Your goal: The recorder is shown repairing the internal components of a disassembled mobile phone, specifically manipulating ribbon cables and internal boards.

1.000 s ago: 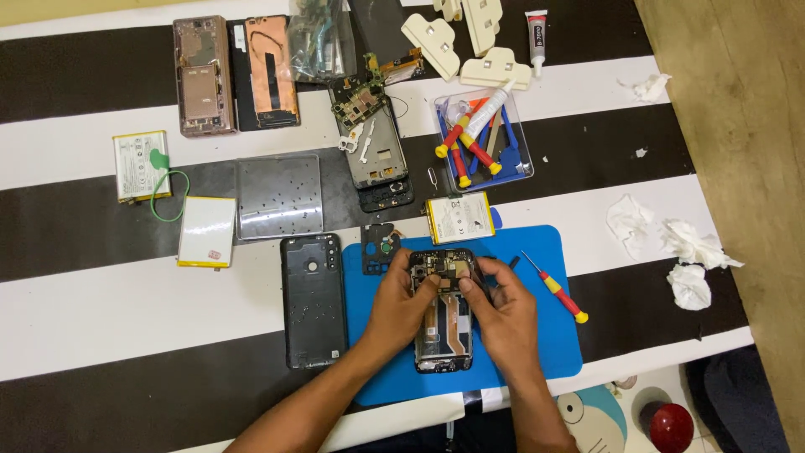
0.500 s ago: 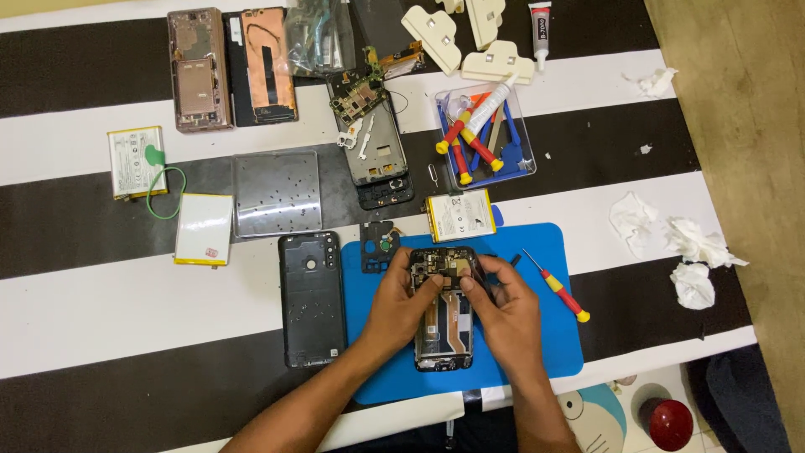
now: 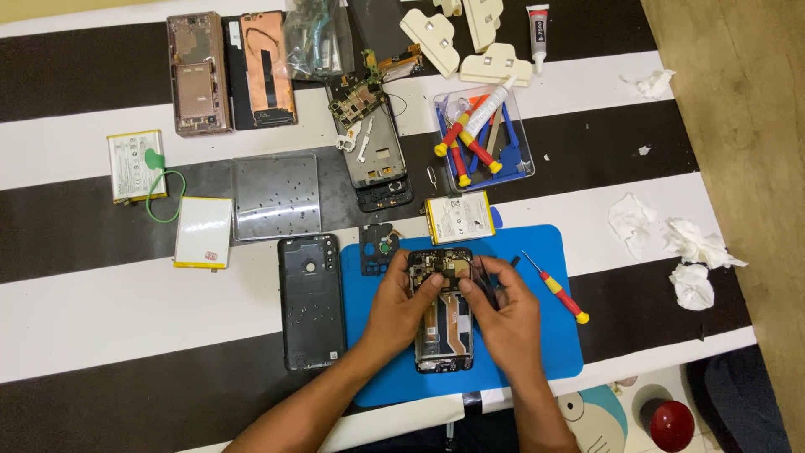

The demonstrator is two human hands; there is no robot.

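Observation:
An opened phone with its back off lies lengthwise on a blue work mat. My left hand grips the phone's left edge, thumb resting on the circuit board near the top. My right hand is at the phone's right side and pinches thin black tweezers, whose tips reach the upper right part of the board. The phone's lower half shows between my two hands.
A black back cover lies left of the mat, with a small black frame piece and a battery above it. A red-and-yellow screwdriver lies at right. Farther back are a tool tray, a metal plate and other phone parts. Crumpled tissues sit at right.

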